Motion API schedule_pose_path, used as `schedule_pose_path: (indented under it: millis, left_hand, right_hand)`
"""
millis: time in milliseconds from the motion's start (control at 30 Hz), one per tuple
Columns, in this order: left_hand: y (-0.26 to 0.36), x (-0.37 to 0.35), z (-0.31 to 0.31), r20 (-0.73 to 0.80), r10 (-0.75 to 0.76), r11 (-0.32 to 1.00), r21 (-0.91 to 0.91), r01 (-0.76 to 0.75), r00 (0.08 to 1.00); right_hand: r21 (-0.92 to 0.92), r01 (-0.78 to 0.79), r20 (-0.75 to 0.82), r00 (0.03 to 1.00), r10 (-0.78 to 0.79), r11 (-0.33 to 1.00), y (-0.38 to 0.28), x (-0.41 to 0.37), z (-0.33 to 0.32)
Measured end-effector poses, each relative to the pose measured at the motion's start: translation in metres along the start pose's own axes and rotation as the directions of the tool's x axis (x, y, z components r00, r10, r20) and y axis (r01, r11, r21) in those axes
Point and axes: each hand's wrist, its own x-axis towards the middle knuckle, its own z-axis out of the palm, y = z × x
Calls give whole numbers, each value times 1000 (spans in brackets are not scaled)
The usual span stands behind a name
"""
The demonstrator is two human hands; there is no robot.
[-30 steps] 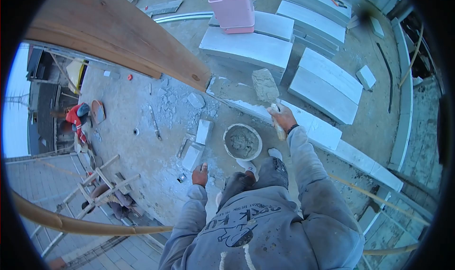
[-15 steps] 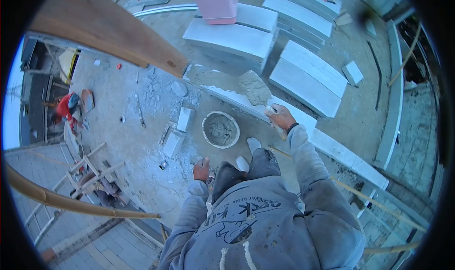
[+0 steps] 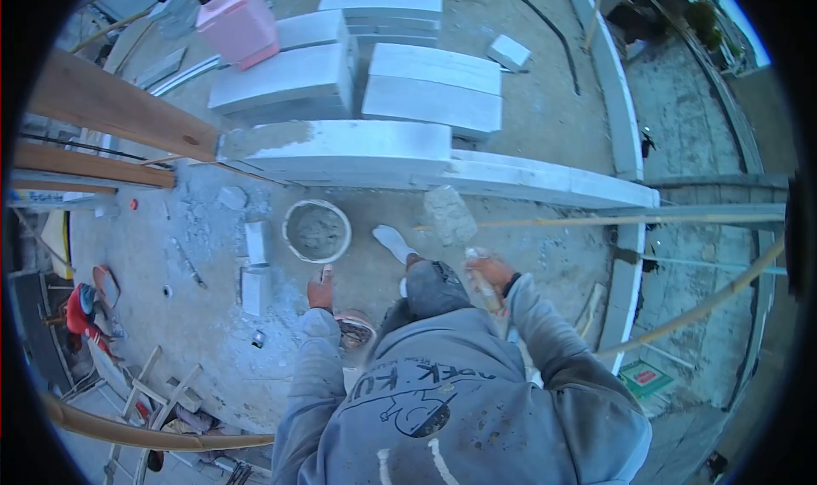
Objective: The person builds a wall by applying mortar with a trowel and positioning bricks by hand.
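Observation:
My right hand (image 3: pixel 492 279) is closed around the handle of a trowel (image 3: pixel 450 216), held low on the near side of the block wall. Grey mortar coats the trowel's blade. The low wall (image 3: pixel 357 149) of white blocks runs across in front of me, with grey mortar spread on its left end. My left hand (image 3: pixel 321 292) is just below a round bucket of mortar (image 3: pixel 292 245), one finger stretched toward its rim. I see nothing held in it. Beside the left wrist, a second container (image 3: pixel 368 322) with brownish contents is partly hidden by my clothing.
Stacked white blocks (image 3: pixel 434 85) lie beyond the wall, and a pink container (image 3: pixel 238 24) rests on one stack. Two blocks (image 3: pixel 254 291) are left of the bucket. A wooden beam (image 3: pixel 128 106) reaches in from the left. Another person in red (image 3: pixel 81 310) is at far left.
My view has turned to the right. The trowel has come off the wall's top to the near side, nearer my body. My left hand now appears closer to the mortar bucket.

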Motion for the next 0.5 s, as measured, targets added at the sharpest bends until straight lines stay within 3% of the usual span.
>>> schedule_pose_path:
  millis: [67,100,133,167,233,333,433,467,500]
  left_hand:
    - [-5,-35,21,69,-53,998,20,52,996]
    - [-26,-44,29,112,-141,949,299,102,984]
    - [-42,-49,27,121,-231,817,563,124,965]
    - [-53,-60,21,129,-215,806,583,101,968]
    - [-69,-78,19,209,20,889,444,-114,978]
    - [-56,-85,-1,212,-14,878,470,-89,977]
    - [-50,-75,-9,182,-66,883,469,-27,981]
    - [-60,-69,-9,191,-71,880,474,-28,979]
    - [-79,-57,-7,199,-62,923,385,-20,978]
  right_hand:
    - [74,-40,-14,999,41,996,31,-17,-10]
    - [167,-56,-12,998,59,984,44,-23,-9]
    - [267,-68,-4,997,72,961,54,-24,-5]
    - [295,-54,-7,998,59,954,62,-26,-1]
    - [324,43,-46,998,-30,945,72,-30,-2]
    - [417,134,-72,991,-115,899,74,-26,0]
    - [337,150,-67,989,-135,929,67,-4,-9]
    - [405,132,-47,991,-124,905,70,12,-14]
    - [412,133,-58,991,-119,901,73,31,-18]
